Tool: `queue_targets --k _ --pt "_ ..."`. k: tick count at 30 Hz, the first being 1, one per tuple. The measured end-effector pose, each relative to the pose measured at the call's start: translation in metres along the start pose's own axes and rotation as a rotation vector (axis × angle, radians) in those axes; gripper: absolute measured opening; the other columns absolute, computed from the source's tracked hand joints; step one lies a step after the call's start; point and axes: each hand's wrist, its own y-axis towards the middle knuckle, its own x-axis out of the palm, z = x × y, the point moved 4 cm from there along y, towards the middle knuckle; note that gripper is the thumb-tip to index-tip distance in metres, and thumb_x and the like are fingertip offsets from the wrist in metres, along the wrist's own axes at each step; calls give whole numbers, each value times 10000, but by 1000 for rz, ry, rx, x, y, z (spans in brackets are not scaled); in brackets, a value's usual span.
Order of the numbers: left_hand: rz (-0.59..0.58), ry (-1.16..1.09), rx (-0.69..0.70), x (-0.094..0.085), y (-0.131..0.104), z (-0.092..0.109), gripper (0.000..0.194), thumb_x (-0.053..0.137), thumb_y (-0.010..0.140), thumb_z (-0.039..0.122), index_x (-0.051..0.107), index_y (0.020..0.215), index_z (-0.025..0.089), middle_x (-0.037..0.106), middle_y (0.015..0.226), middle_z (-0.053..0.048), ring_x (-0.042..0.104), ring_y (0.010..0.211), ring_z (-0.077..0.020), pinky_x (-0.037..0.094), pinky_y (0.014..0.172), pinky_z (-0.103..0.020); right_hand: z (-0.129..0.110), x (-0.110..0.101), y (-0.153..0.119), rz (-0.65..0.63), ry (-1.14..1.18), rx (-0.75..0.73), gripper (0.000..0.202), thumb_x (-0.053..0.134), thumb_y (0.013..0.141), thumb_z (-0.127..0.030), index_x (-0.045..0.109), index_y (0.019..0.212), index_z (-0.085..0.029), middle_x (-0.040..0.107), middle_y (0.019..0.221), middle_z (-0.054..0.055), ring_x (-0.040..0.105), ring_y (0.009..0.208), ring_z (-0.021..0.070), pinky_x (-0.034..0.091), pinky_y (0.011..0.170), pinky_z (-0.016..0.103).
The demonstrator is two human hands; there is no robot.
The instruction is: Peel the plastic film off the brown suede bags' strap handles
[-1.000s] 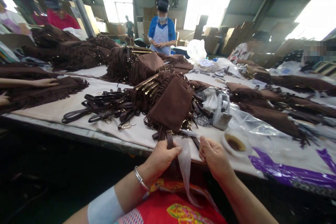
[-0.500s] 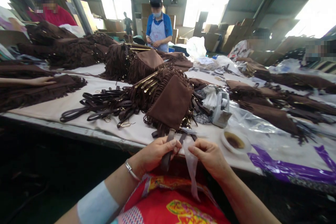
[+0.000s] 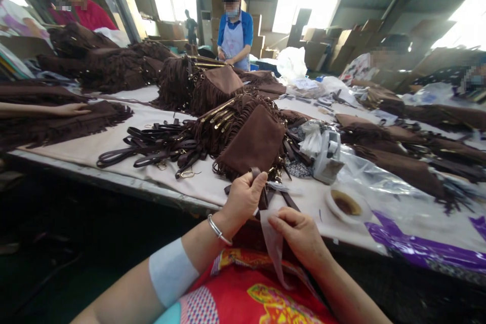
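My left hand (image 3: 246, 192) is closed on a dark brown strap (image 3: 255, 172), near the front edge of the table, just below a brown fringed bag (image 3: 252, 142). Lower and to the right, my right hand (image 3: 298, 230) pinches a thin translucent white strip (image 3: 272, 245), which hangs down over my red patterned apron. Dark strap ends (image 3: 290, 202) lie between the hands and the bag. More dark straps (image 3: 144, 144) with gold rings are heaped to the left of the bag.
A tape roll (image 3: 347, 205), a tape dispenser (image 3: 327, 157) and purple-edged plastic (image 3: 425, 243) lie at the right. Piles of brown fringed bags (image 3: 110, 66) cover the back. A co-worker's hand (image 3: 74, 109) rests on bags at the left; a person (image 3: 235, 38) stands behind the table.
My left hand has moved up and right toward the bag, with the strap in it. My right hand still pinches the strip, slightly lower. The whole view has shifted a little.
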Motion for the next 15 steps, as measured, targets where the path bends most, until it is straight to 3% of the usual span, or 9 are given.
queue_targets --k 6,15 --pt "79 239 138 -2 -4 -1 414 556 867 546 526 696 170 404 619 57 338 585 -85 281 520 -204 0 8 0 -8 55 89 290 656 768 -389 654 606 -149 571 608 -2 478 591 127 357 538 238" --pt "121 342 250 -3 -15 2 329 549 898 469 581 766 170 466 653 51 380 620 -94 337 581 -198 1 15 -1 -18 221 214 337 704 704 -445 632 568 -146 542 528 -15 427 528 109 320 497 236"
